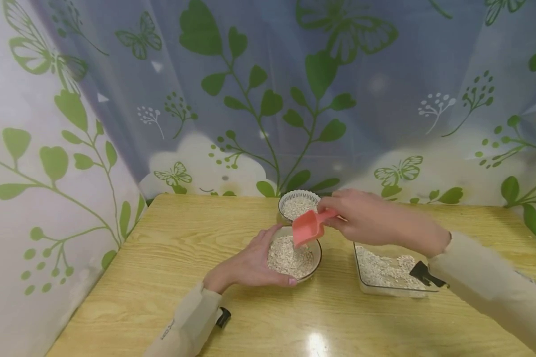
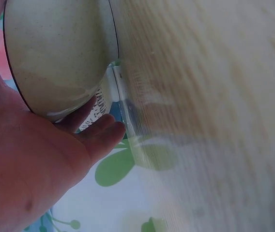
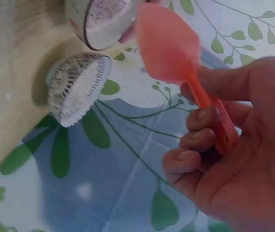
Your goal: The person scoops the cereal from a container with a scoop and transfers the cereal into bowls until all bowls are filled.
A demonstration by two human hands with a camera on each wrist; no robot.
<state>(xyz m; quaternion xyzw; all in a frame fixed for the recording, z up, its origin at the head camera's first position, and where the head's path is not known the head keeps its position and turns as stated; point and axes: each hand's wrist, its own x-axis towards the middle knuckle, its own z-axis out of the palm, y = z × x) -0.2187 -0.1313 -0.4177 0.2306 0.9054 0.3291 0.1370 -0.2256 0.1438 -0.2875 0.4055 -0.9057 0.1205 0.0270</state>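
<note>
My right hand [image 1: 362, 217] grips a pink scoop [image 1: 307, 228] by its handle; in the right wrist view the fingers wrap around the scoop's handle [image 3: 207, 104]. The scoop tilts over a round, dark-rimmed bowl [image 1: 318, 260] of oat flakes [image 1: 290, 258], its lip low above them. My left hand [image 1: 254, 260] holds that bowl from the left side, thumb at the near rim and fingers around the far side. In the left wrist view, the bowl's pale outer wall [image 2: 60, 58] lies against the palm. Whether flakes are on the scoop cannot be seen.
Behind the bowl stands a smaller bowl with a scalloped rim [image 1: 299, 193], also holding flakes. To the right, below my forearm, sits a clear rectangular container [image 1: 393, 290] of flakes. A leaf-patterned cloth [image 1: 259, 99] hangs along the back edge of the wooden table [image 1: 178, 223].
</note>
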